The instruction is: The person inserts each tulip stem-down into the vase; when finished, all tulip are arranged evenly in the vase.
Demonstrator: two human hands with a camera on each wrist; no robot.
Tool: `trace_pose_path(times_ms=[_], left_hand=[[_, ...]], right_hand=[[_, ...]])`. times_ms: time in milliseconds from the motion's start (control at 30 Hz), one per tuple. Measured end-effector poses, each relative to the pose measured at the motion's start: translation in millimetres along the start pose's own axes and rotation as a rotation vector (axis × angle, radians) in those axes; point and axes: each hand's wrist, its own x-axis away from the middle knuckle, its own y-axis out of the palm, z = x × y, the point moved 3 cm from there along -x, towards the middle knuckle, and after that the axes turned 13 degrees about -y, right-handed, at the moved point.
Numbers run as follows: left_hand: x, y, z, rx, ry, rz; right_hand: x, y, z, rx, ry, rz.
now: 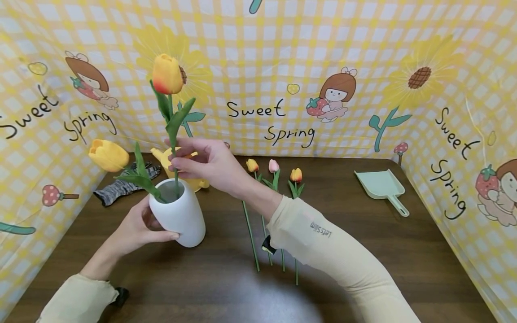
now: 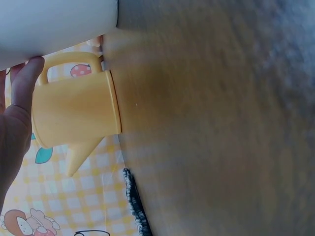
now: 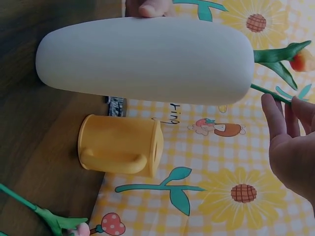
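Observation:
A white vase [image 1: 183,220] stands on the table, slightly tilted in the head view. My left hand [image 1: 135,229] grips its side, with the thumb across the front. Between the fingers and thumb of my right hand [image 1: 214,163] is the green stem of an orange-yellow tulip [image 1: 167,76]. That stem's lower end is inside the vase's mouth, and its bloom rises upright above. Another yellow tulip [image 1: 109,154] leans out of the vase to the left. In the right wrist view, the right hand [image 3: 293,142] pinches the stem just beyond the vase rim [image 3: 248,61].
Several tulips [image 1: 296,175] with long stems lie right of the vase, partly behind my right forearm. A yellow watering can [image 2: 76,108] stands behind the vase, beside a grey knitted glove [image 1: 129,186]. A pale green dustpan [image 1: 379,184] lies at the right. Checked cloth surrounds the table.

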Motion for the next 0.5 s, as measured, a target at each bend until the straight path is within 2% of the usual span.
trace_pose_path(times_ms=[200, 367, 500], left_hand=[[-0.5, -0.3, 0.9, -0.009, -0.002, 0.001], [-0.4, -1.1, 1.3, -0.018, -0.005, -0.002], [-0.4, -1.6, 1.1, -0.018, -0.006, -0.005]], right_hand=[[-1.3, 7, 4, -0.008, 0.033, -0.012], [-1.3, 12, 8, 0.065, 0.049, -0.075], [-2.4, 14, 9, 0.099, 0.064, -0.087]])
